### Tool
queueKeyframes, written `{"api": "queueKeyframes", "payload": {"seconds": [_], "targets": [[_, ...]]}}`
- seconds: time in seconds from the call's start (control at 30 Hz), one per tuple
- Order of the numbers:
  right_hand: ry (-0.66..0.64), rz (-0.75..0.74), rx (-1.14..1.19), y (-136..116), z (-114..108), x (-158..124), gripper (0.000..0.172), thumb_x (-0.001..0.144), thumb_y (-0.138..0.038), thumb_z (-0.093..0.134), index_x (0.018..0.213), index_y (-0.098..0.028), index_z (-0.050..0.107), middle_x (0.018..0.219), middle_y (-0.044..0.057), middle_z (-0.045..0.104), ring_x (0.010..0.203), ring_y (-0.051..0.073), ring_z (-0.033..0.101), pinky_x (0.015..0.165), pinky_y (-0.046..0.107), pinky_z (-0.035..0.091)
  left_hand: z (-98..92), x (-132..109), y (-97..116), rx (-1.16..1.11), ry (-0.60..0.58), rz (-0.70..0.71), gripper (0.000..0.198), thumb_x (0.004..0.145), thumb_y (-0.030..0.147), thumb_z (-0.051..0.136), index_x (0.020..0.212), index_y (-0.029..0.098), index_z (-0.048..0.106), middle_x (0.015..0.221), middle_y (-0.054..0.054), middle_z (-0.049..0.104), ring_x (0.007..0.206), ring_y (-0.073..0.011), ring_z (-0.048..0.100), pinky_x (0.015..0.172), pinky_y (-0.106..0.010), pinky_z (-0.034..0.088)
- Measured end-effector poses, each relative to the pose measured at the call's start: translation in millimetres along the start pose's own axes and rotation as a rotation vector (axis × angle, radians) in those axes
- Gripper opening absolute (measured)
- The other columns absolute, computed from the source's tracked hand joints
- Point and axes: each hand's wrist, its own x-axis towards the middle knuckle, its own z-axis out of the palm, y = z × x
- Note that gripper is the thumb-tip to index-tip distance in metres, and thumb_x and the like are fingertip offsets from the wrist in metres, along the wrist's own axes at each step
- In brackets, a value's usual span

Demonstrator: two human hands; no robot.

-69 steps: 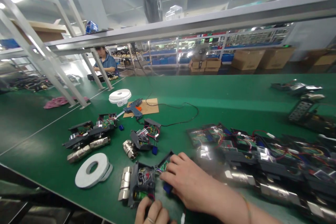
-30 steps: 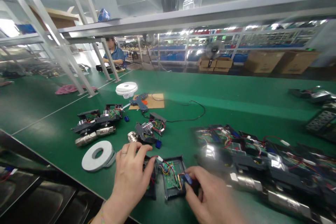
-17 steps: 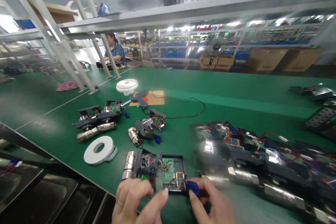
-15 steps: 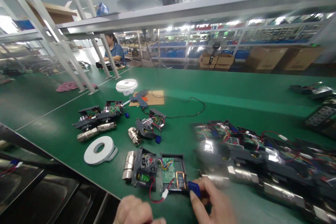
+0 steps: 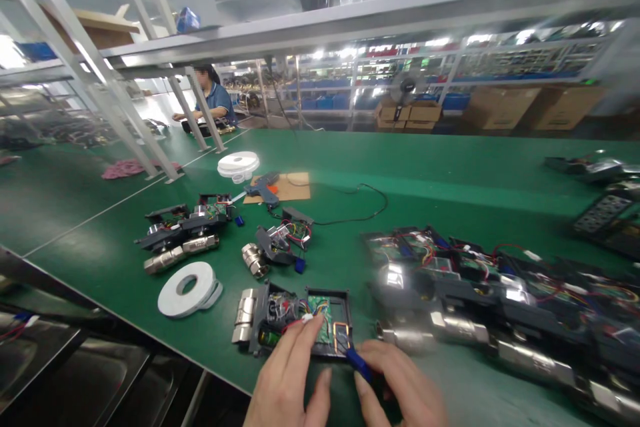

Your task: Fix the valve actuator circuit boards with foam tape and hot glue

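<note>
An open black module (image 5: pixel 345 297) with a green circuit board (image 5: pixel 320 307), coloured wires and silver cylinders (image 5: pixel 243 320) lies on the green table (image 5: pixel 450 187) right in front of me. My left hand (image 5: pixel 287 383) reaches onto it, its fingertips closed on a small white connector (image 5: pixel 306 317) at the end of a red wire. To the right, my right hand (image 5: pixel 403 390) pinches a small blue part (image 5: pixel 358 361) wired to the module's near right corner.
A white tape roll (image 5: pixel 187 285) lies left of the module, two more modules (image 5: pixel 183 235) (image 5: pixel 280 247) behind it. Further back are a blue glue gun (image 5: pixel 263 188) on cardboard and its cable. Several modules (image 5: pixel 500 293) crowd the right. A seated person (image 5: pixel 213 100) works far off.
My left hand came back up from the table's near edge and carried the white connector onto the module. My right hand kept its pinch on the blue part, shifting slightly left.
</note>
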Motion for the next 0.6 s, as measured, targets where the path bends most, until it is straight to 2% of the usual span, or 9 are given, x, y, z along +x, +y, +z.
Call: {"api": "queueKeyframes", "payload": {"seconds": [0.17, 0.23, 0.3, 0.43, 0.5, 0.6], "targets": [[-0.034, -0.071, 0.053, -1, 7, 14, 0.004, 0.099, -0.022, 0.053, 0.099, -0.021, 0.057, 0.090, 0.005, 0.071, 0.078, 0.017, 0.070, 0.069, 0.023, 0.058, -1.8, 7, -2, -0.148, -0.143, 0.079, 0.074, 0.075, 0.012, 0.063, 0.146, 0.020, 0.041, 0.130, -0.007, 0.067, 0.118, -0.0178, 0.065, 0.101, -0.024, 0.053], [-0.075, -0.112, 0.074, 0, 9, 18, 0.010, 0.102, -0.023, 0.049, 0.095, -0.022, 0.056, 0.086, 0.004, 0.069, 0.076, 0.016, 0.068, 0.067, 0.024, 0.057, 0.9, 6, -5, -0.188, -0.189, 0.117, 0.077, 0.076, 0.013, 0.063, 0.148, 0.021, 0.039, 0.135, -0.007, 0.063, 0.121, -0.0184, 0.063, 0.102, -0.024, 0.051], [-0.124, -0.143, 0.095, 3, 11, 20, 0.014, 0.103, -0.023, 0.045, 0.093, -0.022, 0.054, 0.082, 0.003, 0.066, 0.072, 0.016, 0.065, 0.063, 0.024, 0.055, 3.4, 4, -10, -0.180, -0.205, 0.140, 0.070, 0.082, 0.020, 0.066, 0.148, 0.022, 0.041, 0.135, -0.006, 0.063, 0.119, -0.0180, 0.064, 0.100, -0.022, 0.052], [-0.154, -0.111, 0.103, 7, 12, 26, 0.008, 0.101, -0.021, 0.048, 0.094, -0.023, 0.051, 0.076, 0.000, 0.062, 0.066, 0.016, 0.061, 0.056, 0.024, 0.050, 0.7, 9, -16, -0.089, -0.109, 0.141, 0.048, 0.094, 0.034, 0.060, 0.140, 0.025, 0.049, 0.123, -0.002, 0.071, 0.106, -0.0140, 0.070, 0.091, -0.016, 0.055], [-0.158, -0.080, 0.110, 7, 13, 30, 0.003, 0.100, -0.022, 0.051, 0.100, -0.024, 0.052, 0.080, 0.001, 0.063, 0.069, 0.017, 0.061, 0.058, 0.024, 0.050, -5.7, 19, -14, -0.091, -0.034, 0.204, 0.039, 0.100, 0.031, 0.050, 0.137, 0.021, 0.047, 0.116, -0.003, 0.074, 0.100, -0.0129, 0.072, 0.089, -0.016, 0.056], [-0.190, -0.071, 0.135, 6, 15, 36, 0.004, 0.099, -0.022, 0.053, 0.102, -0.024, 0.053, 0.085, 0.002, 0.064, 0.074, 0.018, 0.061, 0.062, 0.027, 0.050, -16.4, 34, -6, -0.125, 0.041, 0.258, 0.029, 0.104, 0.023, 0.033, 0.130, 0.017, 0.045, 0.103, -0.005, 0.076, 0.090, -0.0121, 0.074, 0.084, -0.016, 0.057]]}}
